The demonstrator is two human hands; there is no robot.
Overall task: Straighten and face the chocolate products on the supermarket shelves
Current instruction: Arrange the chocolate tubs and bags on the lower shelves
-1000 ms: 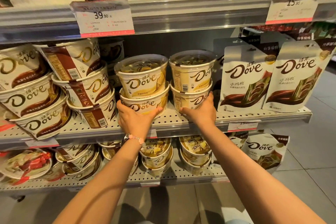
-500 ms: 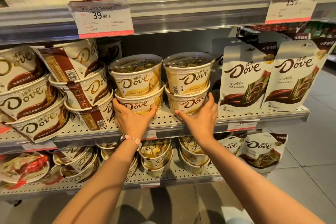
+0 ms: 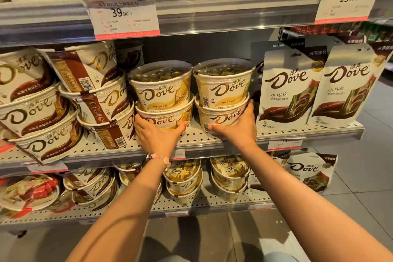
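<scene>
Head view. Four cream-and-gold round plastic Dove tubs stand in two stacks of two on the perforated grey metal middle shelf (image 3: 212, 141), near its front edge: the left stack (image 3: 162, 100) and the right stack (image 3: 222, 97), just beside each other. All four are upright, long axis vertical, with the Dove logo facing the front edge.

The left hand (image 3: 157, 136) grips the lower tub of the left stack, fingers on the tub's left side and thumb curled against its right front. The right hand (image 3: 238, 127) grips the lower tub of the right stack, thumb across the front and fingers around its right side.

Toward the shelf's left end, six brown-and-white Dove tubs (image 3: 93, 95) form two leaning stacks of three; the outer stack is cut off by the frame. Toward the right end stand two white Dove pouches (image 3: 289, 89), upright, logos forward. A further tub behind the brown stacks is in shadow and hard to make out.
</scene>
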